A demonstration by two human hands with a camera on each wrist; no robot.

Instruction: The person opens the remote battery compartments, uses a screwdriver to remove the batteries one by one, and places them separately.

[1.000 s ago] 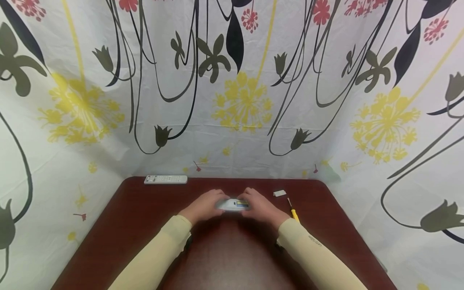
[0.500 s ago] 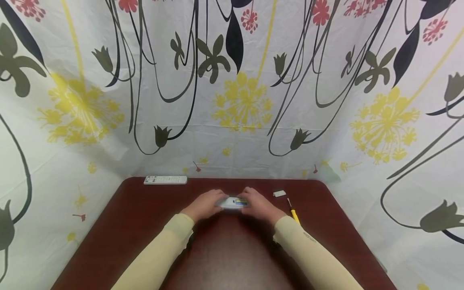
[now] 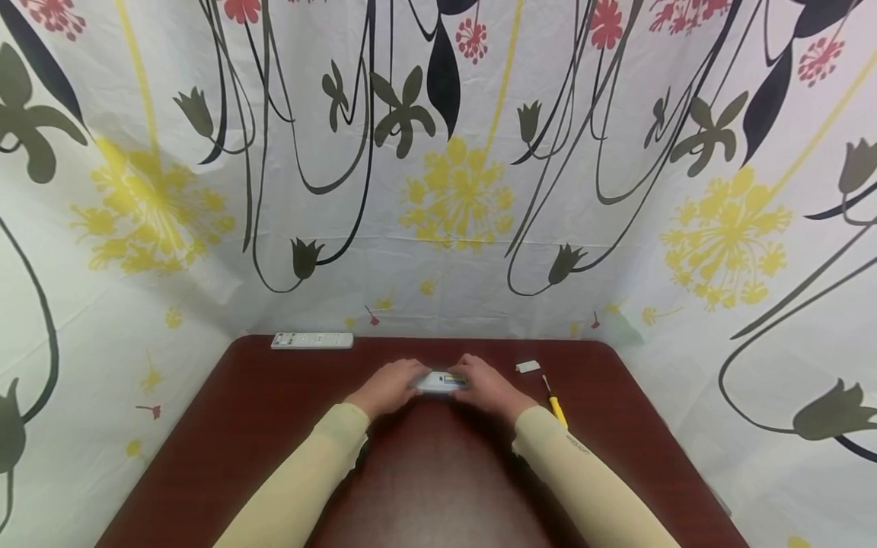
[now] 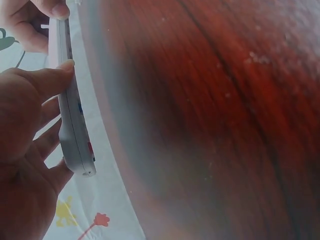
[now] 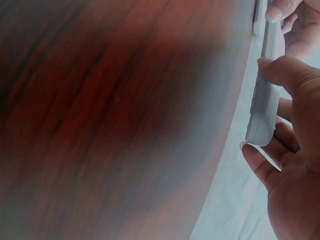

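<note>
- Left hand [image 3: 387, 386] and right hand [image 3: 488, 388] each grip an end of a grey remote [image 3: 438, 381]
- Remote held above the dark red worktop [image 3: 438, 472], near its far edge

A slim white remote control [image 3: 441, 382], with a yellow-and-blue patch showing on its upturned side, is held level just above the middle of the dark red table [image 3: 274, 426], gripped at both ends.
</note>
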